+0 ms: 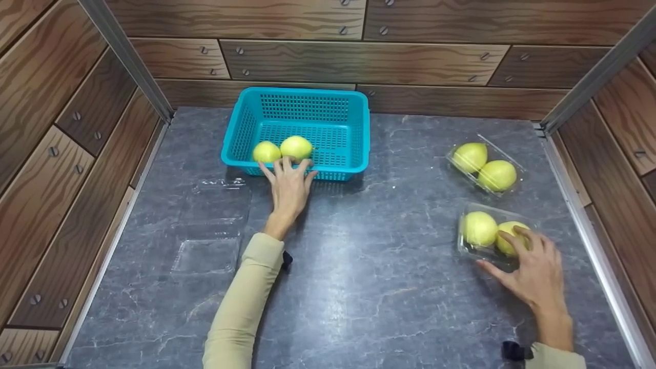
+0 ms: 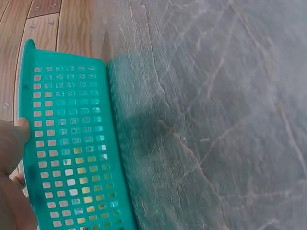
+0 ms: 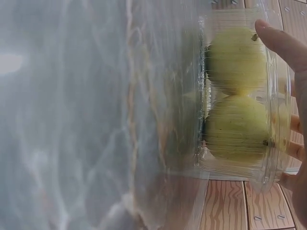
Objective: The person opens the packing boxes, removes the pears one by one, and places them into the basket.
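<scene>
A teal plastic basket [image 1: 361,133] stands at the back, with a smaller yellow-green fruit [image 1: 266,152] and a larger yellow-green fruit [image 1: 297,147] inside by its near wall. My left hand [image 1: 288,187] reaches over that near rim with fingers spread, fingertips beside the larger fruit. In the left wrist view its thumb [image 2: 23,130] lies at the rim. On the right, a clear plastic box [image 1: 466,248] holds two round yellow-green fruits [image 3: 236,128]. My right hand [image 1: 538,269] spreads over the box's near right part, thumb and fingers apart, touching its top.
Another clear box [image 1: 498,193] with two similar fruits lies behind, toward the right wall. An opened clear box [image 1: 205,255] lies on the left of the grey marbled table [image 1: 359,287]. Wood-patterned walls [image 1: 420,64] enclose the table at the back and sides.
</scene>
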The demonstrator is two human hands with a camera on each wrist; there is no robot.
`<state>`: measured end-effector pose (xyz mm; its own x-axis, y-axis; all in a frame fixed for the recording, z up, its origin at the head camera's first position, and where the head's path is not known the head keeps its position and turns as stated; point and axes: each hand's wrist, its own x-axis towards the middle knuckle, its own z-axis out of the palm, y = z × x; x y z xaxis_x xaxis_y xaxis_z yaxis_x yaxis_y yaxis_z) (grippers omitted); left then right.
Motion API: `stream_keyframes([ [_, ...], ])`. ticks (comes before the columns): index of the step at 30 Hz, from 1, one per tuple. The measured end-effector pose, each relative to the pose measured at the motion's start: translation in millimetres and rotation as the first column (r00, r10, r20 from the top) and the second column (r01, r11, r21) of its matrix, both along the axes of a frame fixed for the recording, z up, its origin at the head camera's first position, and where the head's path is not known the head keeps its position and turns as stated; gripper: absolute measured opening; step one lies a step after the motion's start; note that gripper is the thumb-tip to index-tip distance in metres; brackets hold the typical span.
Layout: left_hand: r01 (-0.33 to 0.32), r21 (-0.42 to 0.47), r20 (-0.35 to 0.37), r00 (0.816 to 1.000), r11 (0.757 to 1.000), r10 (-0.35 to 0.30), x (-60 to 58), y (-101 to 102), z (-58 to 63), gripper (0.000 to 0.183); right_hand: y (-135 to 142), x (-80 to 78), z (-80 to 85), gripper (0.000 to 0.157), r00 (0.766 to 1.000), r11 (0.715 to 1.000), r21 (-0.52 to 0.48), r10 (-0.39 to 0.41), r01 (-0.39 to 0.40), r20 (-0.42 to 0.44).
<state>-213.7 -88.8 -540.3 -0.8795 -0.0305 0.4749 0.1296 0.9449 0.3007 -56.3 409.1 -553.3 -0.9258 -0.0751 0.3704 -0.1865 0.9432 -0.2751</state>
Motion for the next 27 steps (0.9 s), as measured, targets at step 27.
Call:
stream_keyframes([
  [27, 0.018, 0.007, -0.002, 1.000, 1.000, -0.018, 0.6, 0, 1.2, 0.027, -24, -10.0, -2.1, 0.076, 0.996, 0.997, 0.018, 0.075, -0.074, -0.055],
])
